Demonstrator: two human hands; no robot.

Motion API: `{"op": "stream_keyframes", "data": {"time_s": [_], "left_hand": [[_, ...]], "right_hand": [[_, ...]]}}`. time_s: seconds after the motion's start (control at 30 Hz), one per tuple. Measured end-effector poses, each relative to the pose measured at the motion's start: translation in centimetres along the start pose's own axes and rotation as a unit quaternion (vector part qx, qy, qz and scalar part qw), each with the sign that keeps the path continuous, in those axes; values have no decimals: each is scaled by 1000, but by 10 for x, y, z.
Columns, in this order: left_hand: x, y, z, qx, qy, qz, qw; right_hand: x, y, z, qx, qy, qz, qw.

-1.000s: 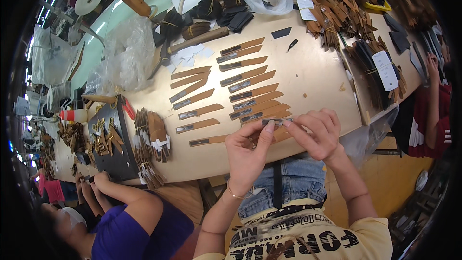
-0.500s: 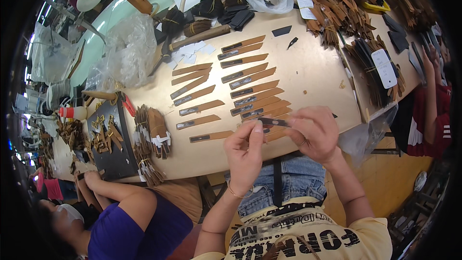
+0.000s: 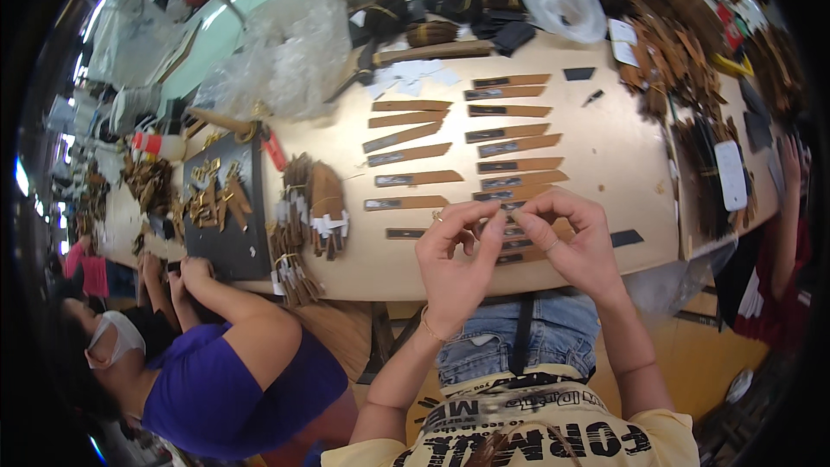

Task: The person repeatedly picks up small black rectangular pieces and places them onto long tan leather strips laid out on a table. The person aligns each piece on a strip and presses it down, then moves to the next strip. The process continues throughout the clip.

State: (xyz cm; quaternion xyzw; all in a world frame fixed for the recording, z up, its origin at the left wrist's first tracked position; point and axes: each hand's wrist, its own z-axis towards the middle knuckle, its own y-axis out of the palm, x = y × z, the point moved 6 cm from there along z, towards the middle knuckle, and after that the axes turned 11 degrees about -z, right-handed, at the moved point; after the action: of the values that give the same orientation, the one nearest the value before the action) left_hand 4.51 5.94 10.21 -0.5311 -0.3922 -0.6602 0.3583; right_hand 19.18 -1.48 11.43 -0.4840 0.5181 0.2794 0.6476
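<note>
Above the near edge of the table, my left hand and my right hand meet at the fingertips. Both are closed in a pinch; whatever lies between them is too small and hidden to name. Under and beyond them, brown leather-like strips with slanted ends lie in a column, most with a dark patch at the left end. To the left is a second column of such strips, a few without visible patches. A dark slanted piece rests just right of my right hand.
Bundled strips with white tags lie left, beside a black board with metal-fitted pieces. At the back are a hammer, white paper pieces and plastic bags. More bundles fill the right. A co-worker sits left.
The dark strip with a hole that was stretched between my hands no longer shows there. My fingertips have come closer together. The view has turned, shifting the table's things rightward in the picture.
</note>
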Motion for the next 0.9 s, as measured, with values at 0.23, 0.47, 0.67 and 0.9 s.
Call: {"op": "stream_keyframes", "data": {"time_s": [0.23, 0.47, 0.67, 0.9], "left_hand": [[-9, -58, 19, 29, -97, -149, 984], [-7, -64, 20, 17, -115, -210, 971], [3, -48, 16, -8, -107, -187, 976], [16, -29, 4, -30, -95, -109, 989]], "right_hand": [[-4, 49, 48, -83, 52, 33, 995], [-1, 57, 50, -123, 102, 77, 984], [6, 38, 35, -93, 116, 115, 982], [8, 19, 13, -51, 97, 124, 986]]}}
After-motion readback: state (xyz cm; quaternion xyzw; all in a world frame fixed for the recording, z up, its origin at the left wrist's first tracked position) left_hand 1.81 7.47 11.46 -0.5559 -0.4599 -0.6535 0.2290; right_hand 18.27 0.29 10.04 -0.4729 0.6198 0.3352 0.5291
